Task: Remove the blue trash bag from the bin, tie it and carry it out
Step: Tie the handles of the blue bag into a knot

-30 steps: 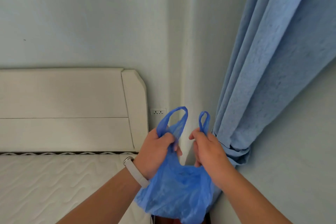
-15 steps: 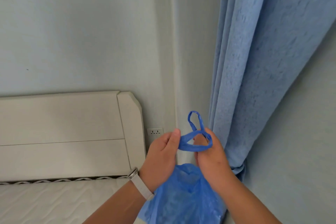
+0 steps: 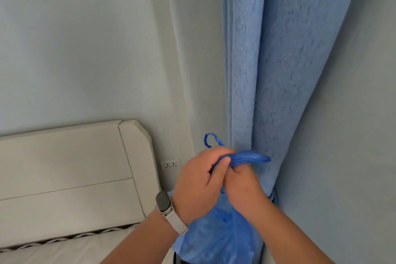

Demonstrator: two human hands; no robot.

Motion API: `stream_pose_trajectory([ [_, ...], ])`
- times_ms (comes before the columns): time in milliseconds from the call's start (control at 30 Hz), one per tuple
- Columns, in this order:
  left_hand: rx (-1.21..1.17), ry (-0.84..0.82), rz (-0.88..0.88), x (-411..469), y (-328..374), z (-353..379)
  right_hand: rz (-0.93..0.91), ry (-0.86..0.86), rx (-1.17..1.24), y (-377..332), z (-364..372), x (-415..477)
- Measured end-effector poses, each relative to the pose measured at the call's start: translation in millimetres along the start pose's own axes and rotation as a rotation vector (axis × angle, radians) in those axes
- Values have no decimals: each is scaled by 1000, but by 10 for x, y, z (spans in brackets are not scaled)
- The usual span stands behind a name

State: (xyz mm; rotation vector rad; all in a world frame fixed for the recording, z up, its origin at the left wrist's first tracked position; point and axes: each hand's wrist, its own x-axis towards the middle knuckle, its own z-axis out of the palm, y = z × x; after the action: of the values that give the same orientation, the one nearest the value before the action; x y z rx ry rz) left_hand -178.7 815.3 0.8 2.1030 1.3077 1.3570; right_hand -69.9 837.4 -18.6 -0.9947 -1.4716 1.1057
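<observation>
Both hands are up in front of the chest and pressed together, working the top of the blue trash bag. The left hand is clenched around one twisted handle, thumb laid across the blue strand right where it meets the other hand. The right hand is closed on the second handle, knuckles touching the left thumb. Out of the top of the grip pokes a small loop, and to the right of it a thicker band of gathered plastic arcs over the right fingers. Whether a knot has formed between the palms, I cannot tell; the fingers cover the crossing. Below the grip the bag's body hangs free between the two forearms, full and creased. A watch on a pale strap sits on the left wrist. Just behind the grip hangs a blue curtain; left of it, a wall socket and a cream headboard
</observation>
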Motion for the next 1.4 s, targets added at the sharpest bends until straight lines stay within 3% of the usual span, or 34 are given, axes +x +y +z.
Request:
stream_pose_trajectory([
  [133,9,66,-73,16,-50,31,13,-77,-37,-33,-22,-16],
  [267,10,-53,-134,-45,-169,-46,33,-151,29,14,-26,-73],
  [367,152,-93,-96,-99,-241,-132,74,-164,181,-14,9,-105],
  [500,223,-42,-54,-132,-273,-136,112,-64,210,-1,61,-111],
  [800,29,-109,-57,-133,-351,-149,180,17,241,-62,92,-112],
  [1033,180,-173,10,-121,-383,-189,330,105,400,63,87,-54],
  [1133,276,-229,113,-81,-367,-203,380,111,306,144,62,-6],
  [1300,188,-193,140,-116,-264,-128,357,-68,146,56,-96,84],
  [1400,169,-172,123,-143,-294,-91,277,-12,21,94,-118,97],
])
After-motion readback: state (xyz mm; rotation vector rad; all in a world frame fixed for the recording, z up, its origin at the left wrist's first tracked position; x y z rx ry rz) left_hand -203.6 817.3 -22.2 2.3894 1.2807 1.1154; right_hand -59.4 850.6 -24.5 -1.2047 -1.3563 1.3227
